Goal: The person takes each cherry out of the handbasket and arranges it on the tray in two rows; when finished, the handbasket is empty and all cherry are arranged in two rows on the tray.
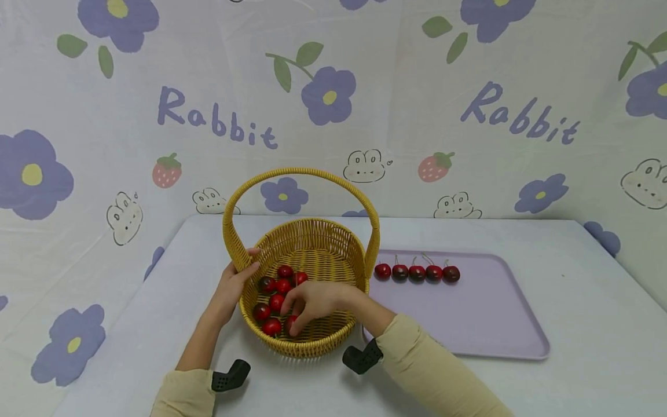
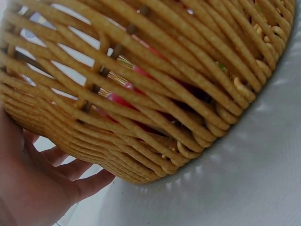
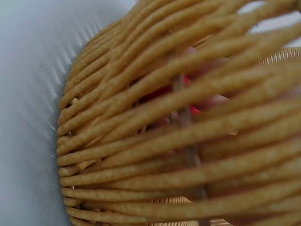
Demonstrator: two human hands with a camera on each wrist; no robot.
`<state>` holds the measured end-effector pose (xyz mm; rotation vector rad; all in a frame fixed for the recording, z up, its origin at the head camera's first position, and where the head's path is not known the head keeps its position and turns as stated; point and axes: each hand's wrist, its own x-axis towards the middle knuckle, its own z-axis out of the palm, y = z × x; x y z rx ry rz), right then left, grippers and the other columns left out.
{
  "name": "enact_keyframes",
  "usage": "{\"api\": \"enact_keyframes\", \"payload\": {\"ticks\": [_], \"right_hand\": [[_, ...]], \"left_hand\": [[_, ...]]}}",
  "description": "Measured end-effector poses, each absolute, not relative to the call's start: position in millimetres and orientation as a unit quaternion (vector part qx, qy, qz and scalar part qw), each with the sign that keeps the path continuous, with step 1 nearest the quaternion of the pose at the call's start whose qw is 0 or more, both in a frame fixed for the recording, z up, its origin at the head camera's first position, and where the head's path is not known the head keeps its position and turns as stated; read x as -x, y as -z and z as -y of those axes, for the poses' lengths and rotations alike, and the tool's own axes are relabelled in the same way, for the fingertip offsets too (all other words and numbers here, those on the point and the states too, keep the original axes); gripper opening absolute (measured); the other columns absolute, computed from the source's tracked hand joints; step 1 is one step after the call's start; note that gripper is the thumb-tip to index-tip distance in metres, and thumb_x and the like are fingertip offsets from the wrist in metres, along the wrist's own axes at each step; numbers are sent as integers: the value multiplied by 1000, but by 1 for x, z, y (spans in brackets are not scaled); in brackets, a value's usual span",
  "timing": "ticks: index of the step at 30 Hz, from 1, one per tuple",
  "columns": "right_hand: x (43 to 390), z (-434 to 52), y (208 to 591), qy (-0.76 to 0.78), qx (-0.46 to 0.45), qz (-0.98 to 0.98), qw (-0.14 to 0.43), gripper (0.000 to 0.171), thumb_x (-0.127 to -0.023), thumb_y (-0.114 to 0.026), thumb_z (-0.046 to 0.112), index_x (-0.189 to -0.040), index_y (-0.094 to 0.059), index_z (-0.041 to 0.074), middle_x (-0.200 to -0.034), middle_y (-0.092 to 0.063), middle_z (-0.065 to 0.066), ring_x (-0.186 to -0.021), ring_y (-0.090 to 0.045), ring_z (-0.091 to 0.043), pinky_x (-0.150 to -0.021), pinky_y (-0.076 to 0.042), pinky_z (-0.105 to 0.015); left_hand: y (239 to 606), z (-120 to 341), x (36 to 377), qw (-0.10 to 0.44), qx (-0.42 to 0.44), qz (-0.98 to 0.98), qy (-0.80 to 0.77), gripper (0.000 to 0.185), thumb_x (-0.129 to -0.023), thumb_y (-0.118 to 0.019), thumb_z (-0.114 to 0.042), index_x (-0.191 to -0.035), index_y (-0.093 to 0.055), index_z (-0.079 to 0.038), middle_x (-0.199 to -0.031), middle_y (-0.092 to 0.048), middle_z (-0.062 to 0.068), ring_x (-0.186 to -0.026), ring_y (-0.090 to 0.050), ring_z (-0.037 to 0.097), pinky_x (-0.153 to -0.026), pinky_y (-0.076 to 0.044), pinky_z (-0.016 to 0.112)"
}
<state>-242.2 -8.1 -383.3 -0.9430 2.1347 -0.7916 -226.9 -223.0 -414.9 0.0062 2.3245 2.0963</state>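
A yellow wicker basket (image 1: 318, 234) with a tall arched handle stands on the table, several dark red cherries (image 1: 284, 271) lying in its left half. My left hand (image 1: 229, 289) grips the basket's left side at the foot of the handle. In the left wrist view, the fingers of the left hand (image 2: 42, 183) reach along the outside of the wicker. Inside the basket, my right hand (image 1: 318, 301) pinches a cherry (image 1: 290, 325) near the front wall, thumb and fingertips around it. The right wrist view shows mostly the basket's woven wall (image 3: 141, 132), with red glimpsed through the gaps.
Right of the basket lies a lilac tray (image 1: 469, 318), its left edge close to the basket wall. Several stemmed cherries (image 1: 417, 273) form a row along its back. A patterned cloth (image 1: 396, 87) hangs behind the white table (image 1: 589, 278).
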Motion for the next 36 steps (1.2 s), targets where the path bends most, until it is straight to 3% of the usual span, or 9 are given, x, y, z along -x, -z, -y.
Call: {"api": "enact_keyframes", "payload": {"ticks": [12,22,28,36], "right_hand": [[242,5,380,280,389,-822,308,27,-86,-72,19,-112,-68,13,-95,-61,10,-89,-53,-8,-81,-44,-23],[249,-12,371,408,336,-789,312,31,-86,-71,28,-116,-66,20,-104,-60,0,-93,-60,-23,-84,-48,-38],[250,-27,364,466,325,-759,317,30,-89,-69,22,-117,-62,13,-111,-57,-6,-96,-61,-30,-86,-49,-46],[251,-42,360,508,317,-734,321,36,-93,-63,21,-125,-61,6,-118,-58,-4,-103,-58,-35,-88,-48,-47]], "left_hand": [[417,223,226,2,-10,-745,-668,42,-101,-44,-18,-139,-38,-2,-143,-36,18,-131,-31,30,-108,-18,47],[415,222,226,3,-7,-744,-668,41,-102,-43,-17,-139,-38,-2,-143,-36,18,-131,-31,29,-108,-17,48],[415,221,226,2,-6,-745,-668,40,-102,-44,-17,-139,-39,-4,-143,-36,17,-131,-30,28,-108,-17,46],[414,221,226,5,-2,-742,-670,40,-102,-43,-18,-140,-38,-4,-144,-35,17,-131,-30,27,-108,-17,45]]}}
